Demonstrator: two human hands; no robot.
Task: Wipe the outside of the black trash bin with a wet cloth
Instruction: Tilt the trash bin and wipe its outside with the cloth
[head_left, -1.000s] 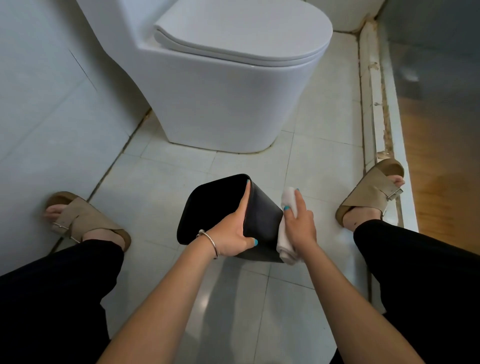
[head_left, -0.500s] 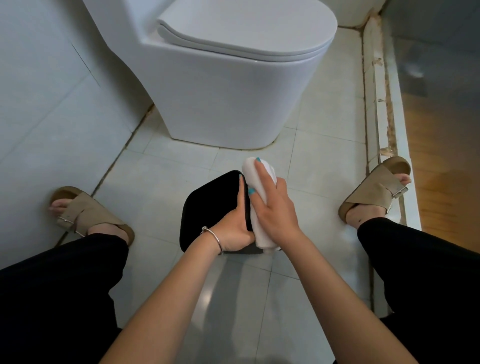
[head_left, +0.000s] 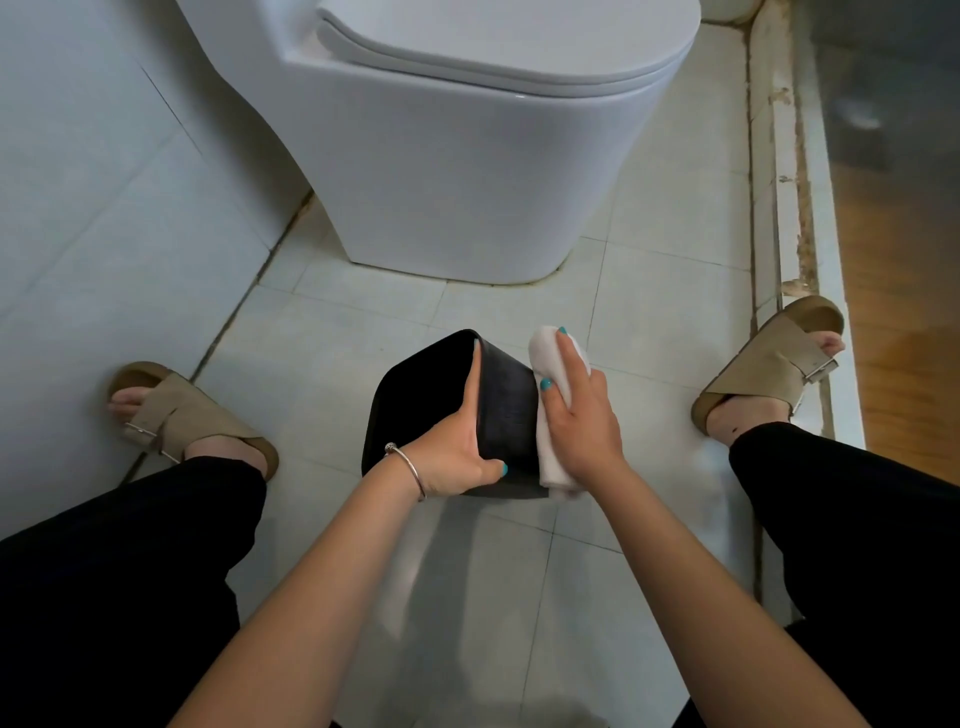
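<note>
The black trash bin (head_left: 506, 405) stands on the tiled floor between my feet, its open mouth dark on the left. My left hand (head_left: 457, 441) grips the bin's near rim, fingers inside along the wall and thumb on the outer side. My right hand (head_left: 579, 415) presses a folded white cloth (head_left: 545, 353) flat against the bin's right outer wall. The cloth runs from above the far corner down to the floor at the bin's base. The wiped side shows a faint damp sheen.
A white toilet (head_left: 467, 156) stands just beyond the bin. A tiled wall (head_left: 104, 182) runs along the left. A raised white threshold (head_left: 795, 208) and a wooden floor lie to the right. My sandalled feet (head_left: 182, 410) (head_left: 769, 358) flank the bin.
My right hand has slid the cloth from the bin's top edge over to its right outer wall, uncovering the near side. My left hand keeps its grip on the rim.
</note>
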